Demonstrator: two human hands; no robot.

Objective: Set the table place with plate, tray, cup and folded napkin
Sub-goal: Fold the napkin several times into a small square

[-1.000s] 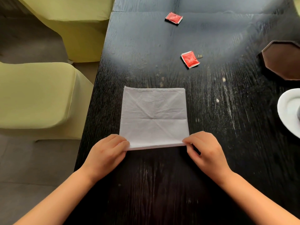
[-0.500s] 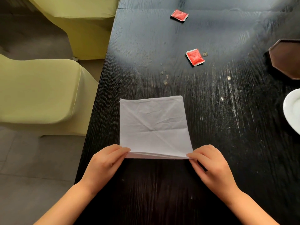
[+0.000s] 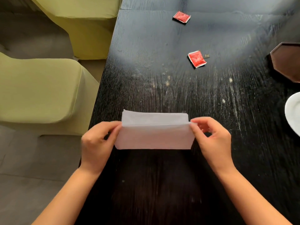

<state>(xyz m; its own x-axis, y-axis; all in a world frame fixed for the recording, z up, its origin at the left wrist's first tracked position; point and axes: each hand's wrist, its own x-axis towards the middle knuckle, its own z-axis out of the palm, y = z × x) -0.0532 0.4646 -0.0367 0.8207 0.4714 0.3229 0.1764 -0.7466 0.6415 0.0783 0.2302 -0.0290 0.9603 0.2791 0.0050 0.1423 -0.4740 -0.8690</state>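
A white napkin point(image 3: 154, 135) is held just above the near middle of the black table point(image 3: 178, 95), its near half lifted and turned toward the far edge. My left hand point(image 3: 97, 143) pinches the napkin's left corner. At the right corner, my right hand point(image 3: 212, 140) pinches it between thumb and forefinger. The rim of a white plate point(image 3: 292, 114) shows at the right edge of the view. Farther back on the right lies a dark brown octagonal tray point(image 3: 287, 60), partly cut off. No cup is in view.
Two red sauce packets lie on the table, one point(image 3: 196, 58) in the middle and another point(image 3: 181, 17) near the far end. Two yellow-green chairs point(image 3: 39, 93) stand along the table's left side over a grey floor.
Both hands have lifted the napkin's near edge off the table and carried it away from me, so the flat square is now folding over into a narrower band.
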